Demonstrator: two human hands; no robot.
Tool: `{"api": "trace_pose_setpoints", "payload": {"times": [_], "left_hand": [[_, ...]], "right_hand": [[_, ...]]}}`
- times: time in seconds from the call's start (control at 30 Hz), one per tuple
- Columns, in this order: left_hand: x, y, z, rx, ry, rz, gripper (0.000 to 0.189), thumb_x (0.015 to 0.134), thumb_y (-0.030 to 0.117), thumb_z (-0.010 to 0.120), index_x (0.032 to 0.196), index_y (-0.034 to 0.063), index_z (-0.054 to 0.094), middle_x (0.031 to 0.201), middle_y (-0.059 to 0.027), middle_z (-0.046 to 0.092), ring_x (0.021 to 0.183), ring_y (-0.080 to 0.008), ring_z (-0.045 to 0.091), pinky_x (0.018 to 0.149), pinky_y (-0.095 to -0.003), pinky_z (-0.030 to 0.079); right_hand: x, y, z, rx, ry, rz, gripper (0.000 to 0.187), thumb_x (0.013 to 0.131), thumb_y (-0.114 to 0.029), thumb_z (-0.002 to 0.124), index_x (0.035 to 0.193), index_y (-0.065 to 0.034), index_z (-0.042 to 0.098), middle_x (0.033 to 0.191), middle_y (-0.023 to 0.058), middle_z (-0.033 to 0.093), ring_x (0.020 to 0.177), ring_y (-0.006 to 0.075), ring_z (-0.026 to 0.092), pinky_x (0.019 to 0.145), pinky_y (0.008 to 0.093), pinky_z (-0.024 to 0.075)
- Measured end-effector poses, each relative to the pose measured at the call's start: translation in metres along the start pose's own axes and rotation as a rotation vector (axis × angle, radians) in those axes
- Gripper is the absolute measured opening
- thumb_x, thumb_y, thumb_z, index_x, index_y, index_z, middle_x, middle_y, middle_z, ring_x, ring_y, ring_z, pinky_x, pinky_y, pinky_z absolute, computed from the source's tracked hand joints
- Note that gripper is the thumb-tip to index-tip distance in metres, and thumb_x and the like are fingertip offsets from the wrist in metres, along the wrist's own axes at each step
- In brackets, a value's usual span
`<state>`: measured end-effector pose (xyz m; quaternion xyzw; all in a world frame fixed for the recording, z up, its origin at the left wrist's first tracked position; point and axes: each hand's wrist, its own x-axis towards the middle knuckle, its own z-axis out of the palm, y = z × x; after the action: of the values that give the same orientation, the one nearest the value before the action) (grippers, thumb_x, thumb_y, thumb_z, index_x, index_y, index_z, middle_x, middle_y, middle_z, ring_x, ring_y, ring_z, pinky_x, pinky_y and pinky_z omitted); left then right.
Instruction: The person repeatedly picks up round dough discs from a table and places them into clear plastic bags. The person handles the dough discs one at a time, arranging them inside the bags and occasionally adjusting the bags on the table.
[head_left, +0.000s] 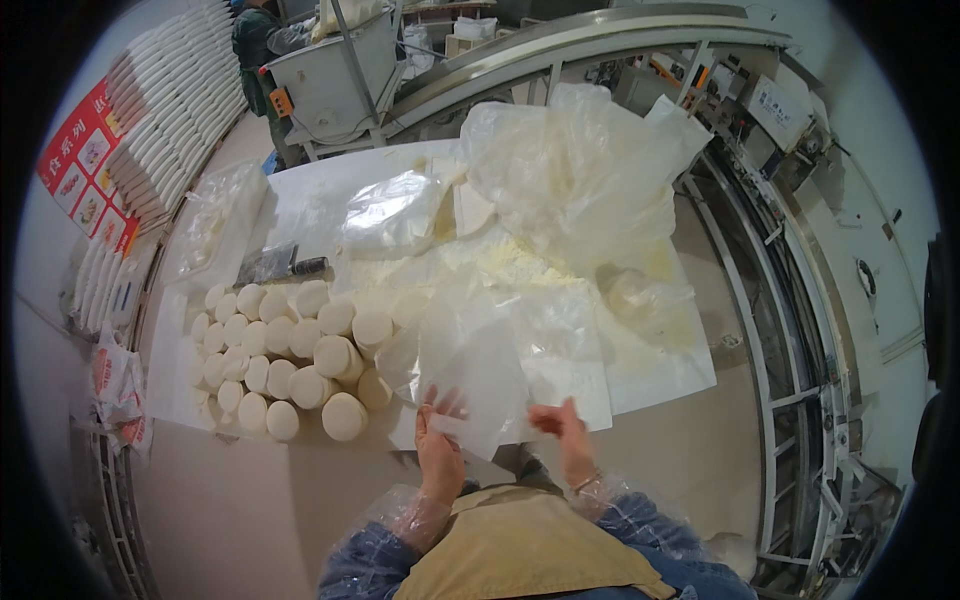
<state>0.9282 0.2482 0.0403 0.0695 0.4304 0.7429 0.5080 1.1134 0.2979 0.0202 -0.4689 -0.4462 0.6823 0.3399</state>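
Note:
My left hand (441, 454) grips the near edge of a clear plastic bag (472, 360), its fingers showing blurred through the film. The bag hangs partly over the near edge of the white table. A little to the right, my right hand (568, 439) is apart from the bag, thumb and curled fingers separated, and nothing shows in it. Flat plastic bags (566, 360) lie just beyond it. Left of my left hand stand many stacks of round, pale dough wrappers (307, 337), some leaning. Part of the nearest stacks is hidden behind the bag.
A cleaver (281, 264) with a black handle lies behind the stacks. Farther back are a filled plastic bag (394, 214), loose yellowish flour (521, 255) and a large crumpled plastic sheet (570, 165). A conveyor frame (795, 300) curves along the right. Another person (259, 67) stands at a metal machine.

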Motion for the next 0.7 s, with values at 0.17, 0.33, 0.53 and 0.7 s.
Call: {"api": "trace_pose_setpoints", "payload": {"times": [0.17,0.33,0.53,0.7], "left_hand": [[-0.009,-0.011,-0.003,0.09,0.053,-0.055,0.041,0.097,0.033,0.032,0.13,0.0093,0.034,0.122,-0.0148,0.049,0.11,-0.0255,0.049,0.092,-0.0361,0.041],[-0.013,-0.014,-0.014,0.0,0.149,-0.071,0.042,0.096,0.036,0.033,0.129,0.0101,0.034,0.119,-0.013,0.051,0.109,-0.0242,0.051,0.09,-0.0356,0.042],[-0.015,-0.013,-0.055,0.172,0.11,-0.105,0.038,0.094,0.023,0.041,0.129,0.0083,0.036,0.104,-0.0108,0.054,0.088,-0.02,0.053,0.082,-0.0331,0.043],[-0.017,0.033,-0.015,1.021,0.167,0.498,0.036,0.085,0.008,0.054,0.12,0.0038,0.045,0.091,-0.0046,0.056,0.075,-0.0117,0.052,0.07,-0.0242,0.044]], "right_hand": [[0.026,0.012,0.028,0.385,-0.089,0.547,0.061,0.085,-0.056,0.045,0.115,-0.0029,0.05,0.101,0.0052,0.059,0.087,0.012,0.055,0.078,0.0253,0.0437],[0.028,0.033,0.031,0.612,-0.146,0.666,0.043,0.082,-0.047,0.058,0.094,-0.0066,0.056,0.087,0.0027,0.058,0.076,0.0112,0.055,0.065,0.0221,0.0458],[0.045,0.04,0.03,0.472,-0.127,0.317,0.021,0.083,-0.025,0.064,0.075,-0.0075,0.056,0.067,-0.0006,0.054,0.058,0.0082,0.05,0.053,0.0208,0.0396],[0.03,-0.011,0.046,0.177,-0.036,0.055,0.021,0.085,-0.019,0.061,0.07,-0.0068,0.053,0.061,-0.0014,0.052,0.053,0.0051,0.043,0.047,0.0191,0.0342]]}}
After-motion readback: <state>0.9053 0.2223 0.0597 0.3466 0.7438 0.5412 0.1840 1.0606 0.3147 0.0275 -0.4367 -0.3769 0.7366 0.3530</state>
